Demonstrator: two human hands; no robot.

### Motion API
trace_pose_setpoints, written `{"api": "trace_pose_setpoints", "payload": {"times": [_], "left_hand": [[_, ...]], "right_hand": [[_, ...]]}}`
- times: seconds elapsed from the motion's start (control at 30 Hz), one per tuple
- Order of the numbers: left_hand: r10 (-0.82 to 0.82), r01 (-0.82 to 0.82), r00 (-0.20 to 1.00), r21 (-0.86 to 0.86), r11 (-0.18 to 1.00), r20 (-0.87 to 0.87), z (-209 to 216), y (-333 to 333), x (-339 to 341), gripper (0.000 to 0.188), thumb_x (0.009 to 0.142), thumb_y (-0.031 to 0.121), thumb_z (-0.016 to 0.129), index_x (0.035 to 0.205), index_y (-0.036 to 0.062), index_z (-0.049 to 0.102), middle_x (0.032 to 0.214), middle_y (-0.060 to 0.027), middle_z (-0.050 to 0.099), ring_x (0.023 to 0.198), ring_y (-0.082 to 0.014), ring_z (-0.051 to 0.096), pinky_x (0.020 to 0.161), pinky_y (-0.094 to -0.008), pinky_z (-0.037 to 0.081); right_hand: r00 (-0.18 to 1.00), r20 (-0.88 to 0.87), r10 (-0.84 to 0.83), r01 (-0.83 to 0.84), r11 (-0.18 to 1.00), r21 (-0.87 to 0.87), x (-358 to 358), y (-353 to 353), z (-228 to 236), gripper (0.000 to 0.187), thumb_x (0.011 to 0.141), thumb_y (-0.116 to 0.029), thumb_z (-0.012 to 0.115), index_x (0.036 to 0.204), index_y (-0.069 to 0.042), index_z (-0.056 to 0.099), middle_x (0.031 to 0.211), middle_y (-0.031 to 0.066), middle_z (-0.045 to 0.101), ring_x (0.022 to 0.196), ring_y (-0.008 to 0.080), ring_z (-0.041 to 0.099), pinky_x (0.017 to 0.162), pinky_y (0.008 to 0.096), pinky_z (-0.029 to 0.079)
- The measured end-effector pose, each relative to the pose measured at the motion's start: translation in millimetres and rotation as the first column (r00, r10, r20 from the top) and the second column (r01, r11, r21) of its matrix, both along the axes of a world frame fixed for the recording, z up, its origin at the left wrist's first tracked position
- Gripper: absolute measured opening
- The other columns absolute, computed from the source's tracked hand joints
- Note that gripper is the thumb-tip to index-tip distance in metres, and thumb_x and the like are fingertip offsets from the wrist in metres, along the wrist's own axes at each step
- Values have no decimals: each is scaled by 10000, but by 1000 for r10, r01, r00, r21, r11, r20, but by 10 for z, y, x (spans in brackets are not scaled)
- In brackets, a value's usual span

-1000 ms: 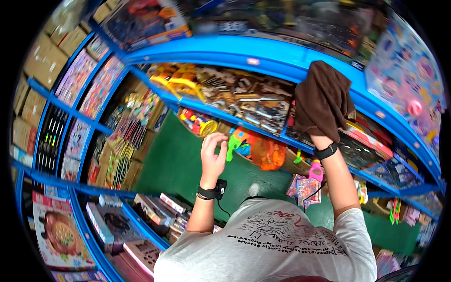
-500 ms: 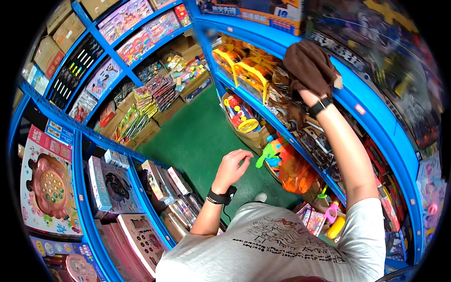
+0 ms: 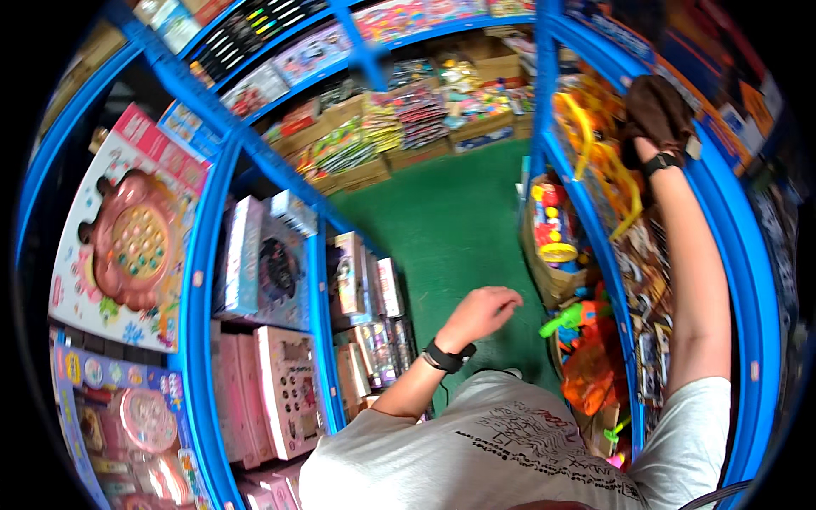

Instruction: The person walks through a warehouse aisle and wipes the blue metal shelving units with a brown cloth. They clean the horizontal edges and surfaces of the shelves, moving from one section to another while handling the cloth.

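Note:
A dark brown cloth [image 3: 658, 110] covers most of my right hand [image 3: 648, 150], which is closed on it. The bundle lies against the blue shelf edge [image 3: 712, 183] on the right, above the yellow-handled orange toys [image 3: 595, 127]. My right fingers are hidden beneath the fabric. In the middle of the aisle, my left hand [image 3: 483, 314] hangs over the green floor with its fingers loosely bent and nothing in it. It is nearest to the bright green toy [image 3: 563, 321] at the right-hand shelf but does not touch it.
Blue shelving borders the aisle on both sides and at the back. A cardboard box of colourful toys [image 3: 557, 276] stands on the floor at right. Boxed toys [image 3: 285, 387] fill the left shelves. Open cartons of packets [image 3: 353, 149] line the far end of the green floor [image 3: 425, 212].
The view has swung to the right, so the shelves appear shifted. My right hand and the cloth have moved along the blue shelf edge; my left hand remains free over the aisle.

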State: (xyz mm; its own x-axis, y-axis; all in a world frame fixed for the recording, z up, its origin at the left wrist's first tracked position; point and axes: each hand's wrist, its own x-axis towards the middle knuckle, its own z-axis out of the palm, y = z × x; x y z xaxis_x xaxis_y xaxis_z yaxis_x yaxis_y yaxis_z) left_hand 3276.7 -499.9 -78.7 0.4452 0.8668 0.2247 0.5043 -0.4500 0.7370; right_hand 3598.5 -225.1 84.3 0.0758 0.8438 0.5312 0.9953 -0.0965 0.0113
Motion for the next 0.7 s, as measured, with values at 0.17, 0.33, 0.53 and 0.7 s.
{"api": "trace_pose_setpoints", "payload": {"times": [0.17,0.33,0.53,0.7], "left_hand": [[-11,8,997,-44,999,-74,91,-56,-63,150,866,76,597,990,26,665,901,-151,676,827,-343,652,725,-413,520],[79,-80,997,-66,995,-12,10,-169,-159,152,866,78,586,982,20,665,869,-150,673,797,-344,653,703,-414,517],[-99,97,994,-44,994,-44,102,-54,153,168,866,84,580,998,18,661,909,-164,677,828,-352,654,729,-409,525],[-175,173,983,-25,985,-59,205,-166,353,185,879,101,560,1012,12,652,963,-166,678,882,-362,647,764,-425,522]], "right_hand": [[991,69,-112,90,959,268,777,826,-679,551,987,-493,399,1457,-209,448,1579,71,330,1452,306,270,1190,454,204],[996,-83,-26,44,972,232,530,818,-532,549,988,-485,406,1462,-210,440,1584,66,322,1448,299,275,1187,446,208],[866,-491,94,48,962,268,660,598,-446,548,990,-477,414,1468,-211,430,1589,60,312,1444,290,281,1184,437,213],[991,-95,-95,115,967,228,326,-314,116,384,1014,-410,404,1180,-172,656,1293,130,605,1213,316,535,950,396,450]]}}
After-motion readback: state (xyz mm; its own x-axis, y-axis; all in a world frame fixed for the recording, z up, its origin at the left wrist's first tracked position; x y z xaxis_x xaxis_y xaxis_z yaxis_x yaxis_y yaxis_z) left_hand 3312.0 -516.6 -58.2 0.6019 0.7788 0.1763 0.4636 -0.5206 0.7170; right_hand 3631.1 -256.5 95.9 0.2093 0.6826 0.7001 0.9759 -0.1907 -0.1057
